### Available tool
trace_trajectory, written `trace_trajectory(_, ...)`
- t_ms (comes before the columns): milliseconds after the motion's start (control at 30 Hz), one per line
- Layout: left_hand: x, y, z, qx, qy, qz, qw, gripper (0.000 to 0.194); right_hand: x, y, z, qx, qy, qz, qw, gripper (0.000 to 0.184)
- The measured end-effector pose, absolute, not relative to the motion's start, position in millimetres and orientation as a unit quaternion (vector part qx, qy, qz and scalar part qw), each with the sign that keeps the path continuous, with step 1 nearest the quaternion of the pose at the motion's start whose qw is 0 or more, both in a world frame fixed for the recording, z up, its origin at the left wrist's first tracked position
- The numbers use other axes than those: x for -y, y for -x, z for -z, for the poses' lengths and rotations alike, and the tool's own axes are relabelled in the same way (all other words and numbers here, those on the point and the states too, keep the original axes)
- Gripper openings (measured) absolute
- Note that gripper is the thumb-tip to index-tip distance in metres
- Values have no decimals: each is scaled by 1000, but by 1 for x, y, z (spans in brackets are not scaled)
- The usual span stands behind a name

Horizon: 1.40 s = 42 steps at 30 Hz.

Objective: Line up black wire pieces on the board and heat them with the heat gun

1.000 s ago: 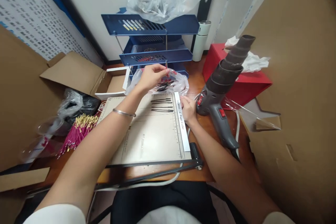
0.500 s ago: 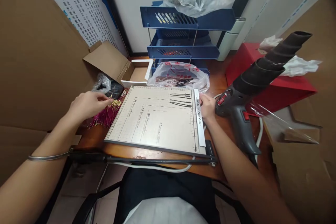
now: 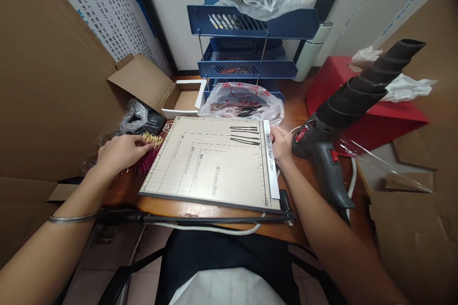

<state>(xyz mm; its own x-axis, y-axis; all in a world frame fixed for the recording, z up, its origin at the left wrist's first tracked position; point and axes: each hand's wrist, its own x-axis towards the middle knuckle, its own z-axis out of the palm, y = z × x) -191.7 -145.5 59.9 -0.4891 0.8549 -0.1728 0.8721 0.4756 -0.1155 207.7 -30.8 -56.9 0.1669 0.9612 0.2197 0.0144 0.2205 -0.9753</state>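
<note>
My left hand (image 3: 123, 152) is beside the cutter's left edge, its thumb and fingers closed together on a bundle of magenta cords with gold tips (image 3: 152, 139). The bundle lies partly under the hand. A cream paper cutter (image 3: 200, 176) lies flat, with a white strip (image 3: 272, 167) along its right side. Several short black cords (image 3: 244, 136) lie across its upper right, their ends by the strip. At the strip's far end, my right hand (image 3: 282, 143) is curled closed; what its fingers hold is hidden. The cutter's black blade arm (image 3: 214, 219) is swung out along the near side.
A heat gun (image 3: 329, 152) with a black nozzle stands at right before a red tissue box (image 3: 372, 114). Behind the cutter are a clear plastic bag (image 3: 246, 97), an opened small carton (image 3: 186, 97) and blue tiered trays (image 3: 246, 69). A white cable (image 3: 214, 229) runs along the near side.
My left hand has come slightly down and drawn back, from the gold tips to the cords just below them. My right hand stays at the strip. The view has shifted slightly.
</note>
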Motion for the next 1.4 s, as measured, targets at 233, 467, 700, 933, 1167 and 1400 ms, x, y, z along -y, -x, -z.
trace_trajectory(233, 143, 161, -76, -853, -522, 9, -14, 50, 31, -206, 56, 503, 487, -394, 596, 40)
trace_trajectory(467, 99, 65, -52, -608, -757, -237, 34, 24, 28, -204, 56, 487, 508, -370, 607, 34)
trace_trajectory(700, 26, 0, -11, -480, -818, -287, 135, 11, 21, -206, 62, 495, 471, -438, 584, 57)
trace_trajectory(933, 20, -4, -3, -448, -841, -271, 135, 17, 12, -208, 65, 500, 458, -486, 551, 61)
trace_trajectory(1167, 21, -9, -1, -470, -835, -260, 120, 15, 10, -210, 69, 522, 444, -474, 552, 62)
trace_trajectory(1400, 20, -9, 0, -464, -840, -254, 117, 15, 7, -209, 71, 526, 456, -460, 552, 61)
